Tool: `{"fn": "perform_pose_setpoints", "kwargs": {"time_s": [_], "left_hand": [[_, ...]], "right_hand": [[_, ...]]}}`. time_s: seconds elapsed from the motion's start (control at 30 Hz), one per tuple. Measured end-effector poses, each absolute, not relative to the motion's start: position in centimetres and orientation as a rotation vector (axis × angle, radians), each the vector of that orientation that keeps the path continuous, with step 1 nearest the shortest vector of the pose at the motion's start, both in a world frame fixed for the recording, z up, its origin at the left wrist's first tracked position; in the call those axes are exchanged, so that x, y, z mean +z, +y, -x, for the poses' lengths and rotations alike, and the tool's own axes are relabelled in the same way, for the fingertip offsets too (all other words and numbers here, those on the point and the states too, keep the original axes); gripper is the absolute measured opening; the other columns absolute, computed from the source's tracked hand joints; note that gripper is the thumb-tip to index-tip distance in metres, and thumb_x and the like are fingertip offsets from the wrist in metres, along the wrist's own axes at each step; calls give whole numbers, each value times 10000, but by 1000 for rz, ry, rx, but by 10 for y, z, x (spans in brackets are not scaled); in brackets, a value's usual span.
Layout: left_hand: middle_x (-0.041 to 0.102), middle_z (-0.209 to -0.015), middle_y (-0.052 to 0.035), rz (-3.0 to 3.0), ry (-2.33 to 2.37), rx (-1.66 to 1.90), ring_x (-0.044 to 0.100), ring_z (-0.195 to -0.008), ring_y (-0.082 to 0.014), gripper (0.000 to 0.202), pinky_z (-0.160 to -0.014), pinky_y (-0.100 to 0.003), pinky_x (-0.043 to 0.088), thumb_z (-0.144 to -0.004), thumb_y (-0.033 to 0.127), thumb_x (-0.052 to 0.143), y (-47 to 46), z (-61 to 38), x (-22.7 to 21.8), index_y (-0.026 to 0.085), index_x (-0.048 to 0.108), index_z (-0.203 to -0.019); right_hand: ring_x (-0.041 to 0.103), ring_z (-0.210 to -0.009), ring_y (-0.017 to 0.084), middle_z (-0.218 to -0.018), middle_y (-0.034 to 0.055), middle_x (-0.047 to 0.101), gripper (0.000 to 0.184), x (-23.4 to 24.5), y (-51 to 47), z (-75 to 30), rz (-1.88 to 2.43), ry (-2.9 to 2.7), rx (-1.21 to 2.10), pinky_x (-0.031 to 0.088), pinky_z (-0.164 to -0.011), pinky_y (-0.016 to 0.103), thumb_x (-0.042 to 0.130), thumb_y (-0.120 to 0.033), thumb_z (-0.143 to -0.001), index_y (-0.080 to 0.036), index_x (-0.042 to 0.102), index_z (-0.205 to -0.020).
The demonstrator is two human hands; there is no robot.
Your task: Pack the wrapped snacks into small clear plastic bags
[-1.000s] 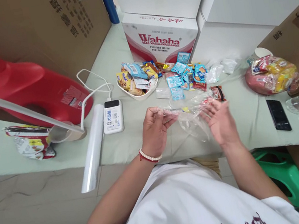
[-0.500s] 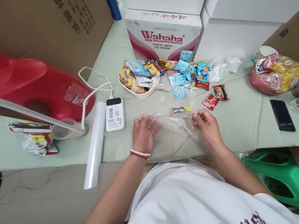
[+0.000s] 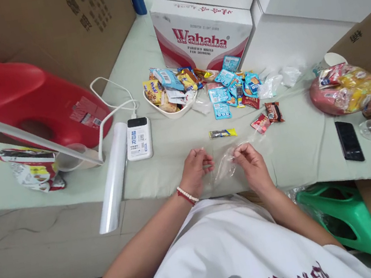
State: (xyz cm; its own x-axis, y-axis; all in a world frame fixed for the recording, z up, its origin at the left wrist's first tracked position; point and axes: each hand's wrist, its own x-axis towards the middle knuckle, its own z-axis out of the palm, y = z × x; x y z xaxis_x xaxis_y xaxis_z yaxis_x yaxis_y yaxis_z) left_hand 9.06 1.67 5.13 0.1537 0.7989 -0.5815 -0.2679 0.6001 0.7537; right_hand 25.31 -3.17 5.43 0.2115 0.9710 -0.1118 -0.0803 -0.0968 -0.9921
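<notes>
A thin sheet of clear plastic film hangs crumpled between my hands, just above the near part of the table. My right hand pinches it between thumb and fingers. My left hand is closed, its fingers curled at the film's left side; the grip itself is hard to see through the transparent sheet. Beyond the film lies a narrow yellow and dark snack packet, touched by neither hand. Two small red and brown packets, one a brown wrapper, lie past my right hand, and film partly covers the red one.
A white bowl of wrapped snacks and a pile of blue packets stand before a Wahaba-style water carton. Leftward are a power bank, a plastic roll and a red jug. A phone lies right.
My left hand has moved right, closer to my right hand, and its fingers have curled. The film has bunched up and shifted nearer and rightward, uncovering the yellow packet.
</notes>
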Motion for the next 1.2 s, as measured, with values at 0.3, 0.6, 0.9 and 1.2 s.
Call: {"fn": "perform_pose_setpoints", "kwargs": {"time_s": [0.3, 0.6, 0.9, 1.2], "left_hand": [[619, -751, 12, -861, 1226, 896, 626, -731, -140, 327, -702, -277, 521, -883, 494, 629, 24, -116, 38, 206, 539, -756], [664, -847, -17, -1108, 1066, 759, 653, -834, -186, 401, -756, -312, 545, -816, 602, 696, 19, -113, 46, 211, 605, -829], [670, -850, 10, -736, 1195, 935, 684, -796, -167, 386, -688, -296, 572, -845, 579, 668, 27, -96, 30, 226, 511, -846], [532, -663, 76, -834, 1604, 957, 482, -403, -69, 264, -407, -201, 324, -927, 436, 567, 31, -28, 22, 229, 457, -805]], "right_hand": [[615, -820, 177, -910, 15, 662, 207, 50, -27, -256, 1428, -1019, 1162, 533, -787, 322, 671, -440, -925, -247, 603, -898], [653, -847, 182, -902, 6, 689, 282, 51, -30, -261, 1413, -877, 1243, 542, -836, 332, 768, -490, -856, -243, 633, -863], [728, -839, 191, -978, 7, 711, 424, 54, -30, -275, 1386, -504, 1326, 624, -785, 355, 880, -528, -710, -231, 602, -829], [702, -647, 118, -897, -11, 684, 483, 31, -52, -299, 1537, -421, 1292, 602, -575, 248, 913, -533, -660, -202, 614, -847]]}}
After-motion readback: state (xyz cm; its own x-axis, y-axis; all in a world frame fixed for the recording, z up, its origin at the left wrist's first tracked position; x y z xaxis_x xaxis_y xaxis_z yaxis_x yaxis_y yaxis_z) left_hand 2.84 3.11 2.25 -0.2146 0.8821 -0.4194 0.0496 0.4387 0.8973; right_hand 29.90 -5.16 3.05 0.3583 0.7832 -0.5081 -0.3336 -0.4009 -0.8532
